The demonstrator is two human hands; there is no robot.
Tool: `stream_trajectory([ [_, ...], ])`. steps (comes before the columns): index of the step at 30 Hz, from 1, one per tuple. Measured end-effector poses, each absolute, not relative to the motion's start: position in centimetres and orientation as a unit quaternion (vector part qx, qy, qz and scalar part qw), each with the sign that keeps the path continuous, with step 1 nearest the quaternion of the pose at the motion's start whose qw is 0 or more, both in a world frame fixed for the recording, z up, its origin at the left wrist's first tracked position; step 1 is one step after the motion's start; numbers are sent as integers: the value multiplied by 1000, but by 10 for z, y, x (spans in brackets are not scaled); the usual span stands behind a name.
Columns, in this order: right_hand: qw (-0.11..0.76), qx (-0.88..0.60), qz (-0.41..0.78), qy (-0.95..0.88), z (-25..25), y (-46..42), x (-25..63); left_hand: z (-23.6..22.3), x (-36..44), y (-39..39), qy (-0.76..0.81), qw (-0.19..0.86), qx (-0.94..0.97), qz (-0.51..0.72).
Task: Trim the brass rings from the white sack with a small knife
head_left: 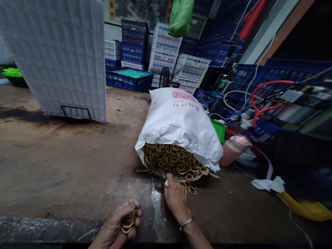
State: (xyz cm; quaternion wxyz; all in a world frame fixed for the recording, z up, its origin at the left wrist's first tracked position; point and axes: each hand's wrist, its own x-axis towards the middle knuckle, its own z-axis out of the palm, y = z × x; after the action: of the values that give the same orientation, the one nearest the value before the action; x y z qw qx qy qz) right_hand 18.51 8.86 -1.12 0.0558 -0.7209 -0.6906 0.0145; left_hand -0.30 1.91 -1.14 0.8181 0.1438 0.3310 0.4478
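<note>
A white woven sack (178,118) with red print lies on its side on the table, its mouth facing me. Brass-coloured metal rings (171,157) fill the opening, and a few loose rings (191,189) have spilled onto the tabletop in front of it. My left hand (120,227), palm turned up near the table's front edge, is curled around several of these rings. At the lower lip of the sack's mouth is my right hand (176,195), closed, with a bit of white between thumb and fingers that looks like the sack's edge. Its fingertips are partly hidden.
A tall pale quilted panel (72,50) stands in a black wire holder (75,113) on the left. Right of the sack are a pink bottle (235,148), a machine with orange hoses (255,98) and a yellow strip (306,206). Stacked crates (166,40) stand behind.
</note>
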Motion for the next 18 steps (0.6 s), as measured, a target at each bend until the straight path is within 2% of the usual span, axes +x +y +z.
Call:
stream_trajectory([
  [4, 96, -702, 7, -706, -9, 82, 185, -15, -1, 19, 340, 815, 125, 452],
  [7, 151, -684, 38, -712, -9, 77, 178, -15, 2, 21, 371, 791, 186, 450],
  [9, 206, -659, 114, -714, -9, 76, 171, -16, 5, 23, 423, 741, 256, 455],
  [13, 290, -586, 344, -674, -8, 74, 156, -18, 6, 28, 509, 630, 364, 459],
  [18, 288, -538, 581, -539, -8, 64, 144, -15, 3, 28, 474, 550, 489, 484],
])
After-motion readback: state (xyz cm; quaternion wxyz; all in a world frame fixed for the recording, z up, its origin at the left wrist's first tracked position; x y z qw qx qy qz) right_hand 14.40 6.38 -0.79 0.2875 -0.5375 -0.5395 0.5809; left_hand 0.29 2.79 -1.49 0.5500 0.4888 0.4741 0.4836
